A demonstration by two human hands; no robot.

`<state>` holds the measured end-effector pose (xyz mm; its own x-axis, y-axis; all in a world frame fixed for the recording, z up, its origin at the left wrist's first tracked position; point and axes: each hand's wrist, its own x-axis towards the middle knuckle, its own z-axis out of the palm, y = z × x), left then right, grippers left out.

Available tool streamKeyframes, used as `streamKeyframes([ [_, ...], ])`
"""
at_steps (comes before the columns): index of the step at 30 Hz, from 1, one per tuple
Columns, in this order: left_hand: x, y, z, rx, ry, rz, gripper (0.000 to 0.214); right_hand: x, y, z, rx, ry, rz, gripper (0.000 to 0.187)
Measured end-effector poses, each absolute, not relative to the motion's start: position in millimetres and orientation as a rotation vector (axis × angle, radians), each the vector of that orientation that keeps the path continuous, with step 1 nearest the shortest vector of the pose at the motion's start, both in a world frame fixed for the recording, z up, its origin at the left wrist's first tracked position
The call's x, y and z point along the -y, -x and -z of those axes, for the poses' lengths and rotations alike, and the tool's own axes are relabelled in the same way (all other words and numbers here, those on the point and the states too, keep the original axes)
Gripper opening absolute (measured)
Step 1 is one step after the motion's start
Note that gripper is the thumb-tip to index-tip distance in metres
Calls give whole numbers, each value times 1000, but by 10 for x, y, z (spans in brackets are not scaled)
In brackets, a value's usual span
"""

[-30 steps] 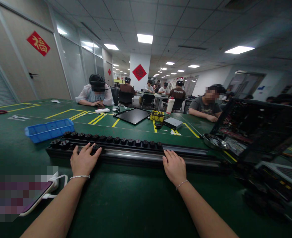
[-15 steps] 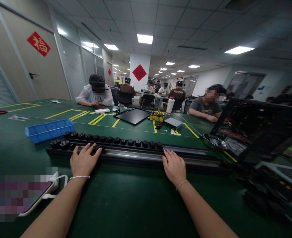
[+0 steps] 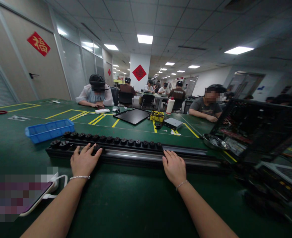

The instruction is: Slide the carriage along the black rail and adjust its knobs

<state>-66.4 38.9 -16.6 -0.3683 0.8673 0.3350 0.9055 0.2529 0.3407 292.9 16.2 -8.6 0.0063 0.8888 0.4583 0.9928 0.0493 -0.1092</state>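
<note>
Two long black rails lie side by side across the green table. The front rail point(image 3: 133, 155) has a shiny strip along its channel and a few black plug-like pieces point(image 3: 64, 144) near its left end. A row of similar black pieces point(image 3: 123, 141) stands along the rear rail. My left hand point(image 3: 83, 161) rests on the left part of the front rail, fingers spread, partly covering a black piece near its fingertips. Farther right, my right hand point(image 3: 174, 167) lies with outstretched fingers on the front rail's near side. Neither hand visibly grasps anything.
Behind the rails sits a blue bin point(image 3: 50, 130); a phone point(image 3: 34, 196) with a white cable lies front left. At right stand a metal bowl point(image 3: 214, 142) and an open computer case point(image 3: 255, 132). A flat black panel point(image 3: 132, 115) lies farther back. Two people sit across the table.
My left hand has shifted very slightly to the right. My right hand and the rails look the same.
</note>
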Motion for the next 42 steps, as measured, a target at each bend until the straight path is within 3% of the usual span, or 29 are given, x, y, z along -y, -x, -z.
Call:
streamKeyframes([
  [42, -385, 616, 158, 2309, 1732, 640, 57, -173, -2938, 102, 1932, 1881, 358, 45],
])
